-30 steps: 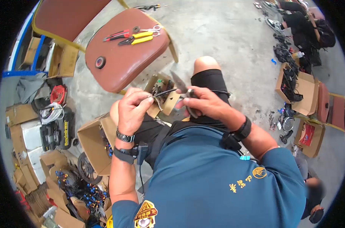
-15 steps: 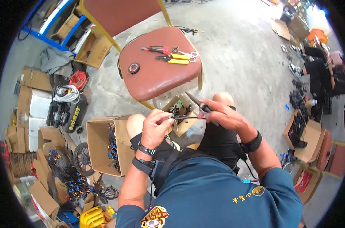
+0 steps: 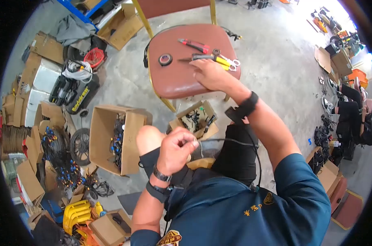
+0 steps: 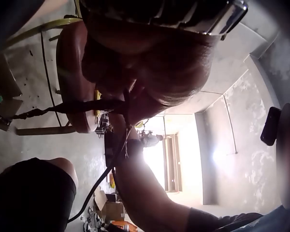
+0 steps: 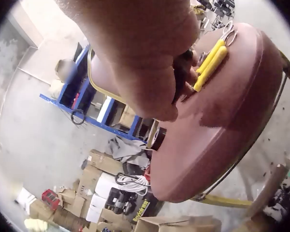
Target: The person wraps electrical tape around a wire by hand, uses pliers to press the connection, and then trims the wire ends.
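Observation:
In the head view my left hand [image 3: 175, 151] is over the lap, thumb and fingertips pinching a black cable [image 3: 231, 141], which trails right across the thigh. The left wrist view shows this cable [image 4: 94, 188] hanging from the dim fingers. My right hand [image 3: 214, 76] reaches onto the brown chair seat [image 3: 179, 84]. Its fingers curl around a dark-handled cutting tool [image 5: 183, 70], mostly hidden by the hand. Right beside it lie yellow-handled wire strippers [image 5: 212, 63] and scissors [image 3: 234, 64]. A red-and-black hand tool [image 3: 194, 45] and a tape roll [image 3: 165, 60] also rest on the seat.
Between chair and knees stands a small carton [image 3: 209, 110] of dark parts. Left of the knee is a larger cardboard box [image 3: 132, 143] with cables. Bundled cables [image 3: 71, 172] and a wheel [image 3: 80, 146] lie farther left. Another person [image 3: 350, 98] sits at the far right.
My right hand has moved from beside the left hand, over the knees, forward to the chair seat with the cutting tool. The left hand stays over the lap with the cable. The view has shifted.

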`<state>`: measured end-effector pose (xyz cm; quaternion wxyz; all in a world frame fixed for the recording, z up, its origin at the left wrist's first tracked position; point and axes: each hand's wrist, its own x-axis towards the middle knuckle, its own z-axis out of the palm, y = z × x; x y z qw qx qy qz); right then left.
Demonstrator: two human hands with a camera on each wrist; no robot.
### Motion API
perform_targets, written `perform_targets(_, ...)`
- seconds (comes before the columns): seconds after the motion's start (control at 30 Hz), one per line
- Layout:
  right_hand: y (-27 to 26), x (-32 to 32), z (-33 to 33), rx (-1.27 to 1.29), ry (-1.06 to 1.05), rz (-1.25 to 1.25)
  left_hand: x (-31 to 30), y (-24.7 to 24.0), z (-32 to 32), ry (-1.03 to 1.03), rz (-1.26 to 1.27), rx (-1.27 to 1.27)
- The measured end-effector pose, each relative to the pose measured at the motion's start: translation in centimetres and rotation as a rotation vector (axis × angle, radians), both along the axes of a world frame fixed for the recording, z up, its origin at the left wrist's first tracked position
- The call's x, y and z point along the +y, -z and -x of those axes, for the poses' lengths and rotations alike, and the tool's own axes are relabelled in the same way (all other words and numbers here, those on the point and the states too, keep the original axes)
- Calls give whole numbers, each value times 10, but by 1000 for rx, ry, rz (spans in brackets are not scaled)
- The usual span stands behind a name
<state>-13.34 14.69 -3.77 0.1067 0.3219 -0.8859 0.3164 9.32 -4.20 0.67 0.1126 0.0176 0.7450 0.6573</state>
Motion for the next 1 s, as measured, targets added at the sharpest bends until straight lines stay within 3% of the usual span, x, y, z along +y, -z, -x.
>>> perform_targets(0.03, -30, 4, -25, -350, -39, 95, 0, -1, 5, -37, -19, -21)
perform_targets(0.13, -35, 24, -76, -594, -422, 282, -9, 15, 19, -60, 5, -39)
perform_targets(0.2, -50, 30, -117, -891, -314, 278, -7, 10, 27, -83, -114, -113)
perform_targets(0.33, -39, 24, -164, -868, -129, 525, -1, 10, 36, -31, -126, -173)
perform_targets(0.5, -35, 21, -184, -677, 20, 611, 13, 5, 35, 3, -86, -145)
perform_targets(0.73, -35, 23, -197, -575, 61, 457, 18, 11, 32, 74, -30, 13)
perform_targets(1.0, -35, 19, -202, -684, 74, 544, 16, 18, 27, 32, -65, 33)
